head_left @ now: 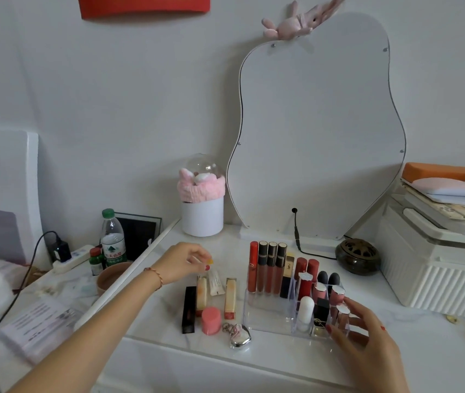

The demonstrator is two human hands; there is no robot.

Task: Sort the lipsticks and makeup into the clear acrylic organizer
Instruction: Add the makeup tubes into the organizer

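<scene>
The clear acrylic organizer (265, 319) stands on the white dresser top, holding several lip glosses, red lipsticks and a white tube (305, 309). My right hand (367, 333) rests against its front right corner, fingers loosely spread on the wall. My left hand (186, 262) hovers with relaxed fingers over loose makeup left of the organizer: a black lipstick (188, 310), a peach tube (202, 293), a small white tube (215, 283), a gold-capped tube (230, 299) and a pink round jar (211, 321). It holds nothing.
A silver heart keyring (239, 337) lies near the front edge. Behind stand a wavy mirror (319, 131), a white pot with a pink headband (202, 214), a dark incense burner (357, 256) and a white ribbed box (438, 279). A water bottle (113, 239) and power strip sit left.
</scene>
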